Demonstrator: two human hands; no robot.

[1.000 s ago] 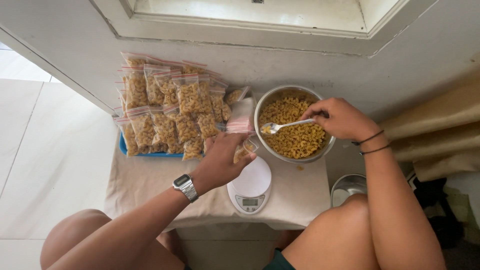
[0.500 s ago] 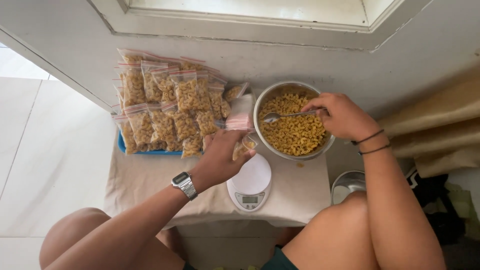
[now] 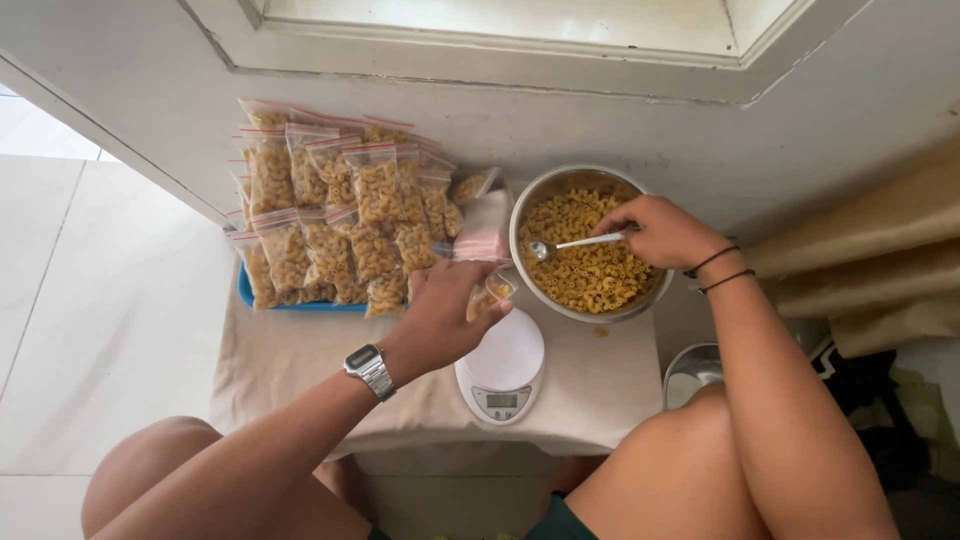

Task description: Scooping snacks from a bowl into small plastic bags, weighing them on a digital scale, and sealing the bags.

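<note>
The right hand (image 3: 662,232) has its grip closed on the handle of a spoon (image 3: 575,243), and the spoon's head lies on the pasta inside the metal bowl (image 3: 590,180). The left hand (image 3: 446,315) grips a small plastic bag (image 3: 492,292) with some pasta in it, just left of the bowl and above the white scale (image 3: 503,370). Further left of the bowl, many filled bags (image 3: 335,225) are stacked on a blue tray (image 3: 300,304). All rest on the cloth-covered bench (image 3: 300,370).

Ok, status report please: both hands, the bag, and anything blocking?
Left hand holds small bag above scale. Right hand holds spoon in pasta bowl. Nothing blocking.
</note>
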